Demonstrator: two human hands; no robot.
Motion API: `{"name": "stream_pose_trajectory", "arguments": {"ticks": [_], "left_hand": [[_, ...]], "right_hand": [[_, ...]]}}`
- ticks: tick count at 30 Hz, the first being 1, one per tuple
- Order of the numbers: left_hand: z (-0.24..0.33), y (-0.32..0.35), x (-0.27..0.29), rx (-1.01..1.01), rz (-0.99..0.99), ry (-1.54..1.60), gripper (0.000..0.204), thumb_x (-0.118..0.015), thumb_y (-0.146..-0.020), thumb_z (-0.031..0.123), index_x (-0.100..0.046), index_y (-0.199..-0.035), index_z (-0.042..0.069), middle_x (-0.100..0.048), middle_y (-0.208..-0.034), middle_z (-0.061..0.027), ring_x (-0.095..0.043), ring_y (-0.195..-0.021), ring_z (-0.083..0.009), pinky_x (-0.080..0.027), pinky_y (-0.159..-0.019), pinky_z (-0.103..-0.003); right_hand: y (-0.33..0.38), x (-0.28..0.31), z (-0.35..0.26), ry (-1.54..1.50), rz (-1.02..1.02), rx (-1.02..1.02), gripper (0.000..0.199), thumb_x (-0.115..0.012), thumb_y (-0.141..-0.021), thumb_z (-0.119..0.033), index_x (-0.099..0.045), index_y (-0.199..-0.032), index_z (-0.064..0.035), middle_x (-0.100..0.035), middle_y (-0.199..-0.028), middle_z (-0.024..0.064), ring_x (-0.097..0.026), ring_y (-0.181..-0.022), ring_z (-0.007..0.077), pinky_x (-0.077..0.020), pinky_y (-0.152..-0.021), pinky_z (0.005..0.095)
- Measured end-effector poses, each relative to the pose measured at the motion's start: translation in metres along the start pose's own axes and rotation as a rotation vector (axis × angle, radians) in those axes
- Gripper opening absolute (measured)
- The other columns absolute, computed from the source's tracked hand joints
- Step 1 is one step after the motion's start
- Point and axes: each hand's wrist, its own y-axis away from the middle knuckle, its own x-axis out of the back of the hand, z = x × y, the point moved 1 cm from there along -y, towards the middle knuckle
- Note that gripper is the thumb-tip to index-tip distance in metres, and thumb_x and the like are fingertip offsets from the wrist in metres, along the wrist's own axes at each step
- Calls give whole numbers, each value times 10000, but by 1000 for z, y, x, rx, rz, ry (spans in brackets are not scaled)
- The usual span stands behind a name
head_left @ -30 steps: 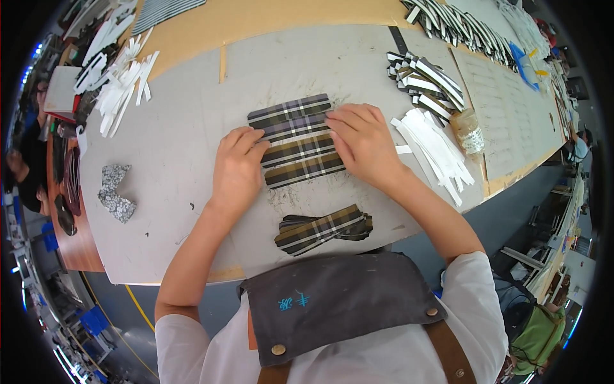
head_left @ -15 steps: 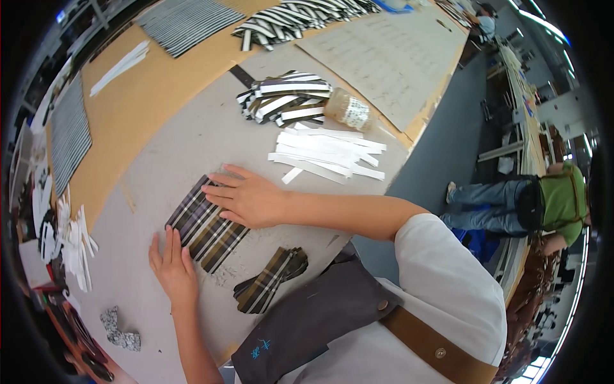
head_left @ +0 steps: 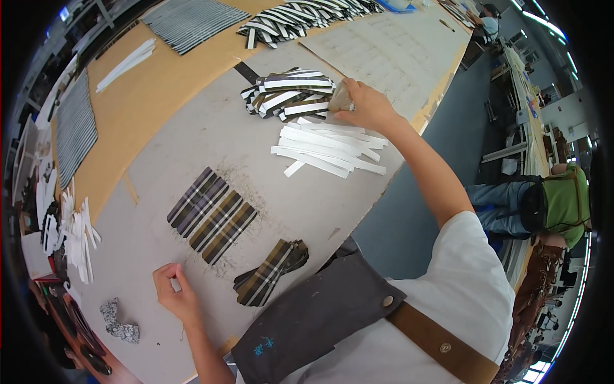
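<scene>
Right hand (head_left: 372,108) onto jar (head_left: 340,99), seemingly brownish.

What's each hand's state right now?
Left hand: fingers curled closed, nothing visible in it.
Right hand: closed around the jar; whether it's lifted, can't tell.

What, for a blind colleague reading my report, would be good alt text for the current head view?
A person's right hand holds a jar beside white strips and a striped pile on a grey worktable. The left hand is curled near plaid cloth strips laid side by side, with a plaid bundle nearer the person.
</scene>
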Motion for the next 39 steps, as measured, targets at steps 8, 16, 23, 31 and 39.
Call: {"name": "stream_pose_trajectory", "arguments": {"ticks": [8,16,23,31,39], "left_hand": [[-7,28,-10,368,61,222,97,-584,-944,44,-609,-865,-8,-569,-662,-28,-513,-604,-64,-411,-555,-211],[5,33,-2,294,75,132,175,-581,-893,-43,-675,-1036,-2,-596,-693,-69,-542,-594,-119,-431,-545,-243],[13,37,-7,-77,3,111,355,-613,-681,-154,-659,-1013,-38,-613,-960,-137,-588,-851,-285,-498,-701,-347],[29,40,-16,-245,-189,72,382,-722,-702,24,-643,-1073,-20,-632,-1110,-134,-601,-998,-297,-496,-841,-386],[31,42,-19,-261,-294,34,427,-659,-830,242,-612,-1133,-54,-601,-1197,-174,-562,-1123,-333,-476,-903,-439]], "right_hand": [[32,21,-94,-1785,92,256,590,-763,-815,-198,-451,-1284,-25,-597,-1144,142,-580,-1131,332,-482,-959,450],[50,-46,-176,-2424,-376,-117,547,-749,-831,-189,-479,-1293,-73,-503,-1302,214,-435,-1289,425,-320,-1095,664],[66,-58,-205,-2246,-504,-57,599,-717,-828,-122,-418,-1346,-77,-449,-1367,210,-352,-1350,445,-271,-1133,645],[75,-55,-214,-2113,-627,136,622,-735,-834,-125,-413,-1350,6,-517,-1331,186,-519,-1246,329,-438,-1057,450],[92,-65,-225,-1301,-253,654,712,-741,-781,-80,-349,-1366,26,-512,-1272,225,-555,-1180,375,-496,-964,475]]}}
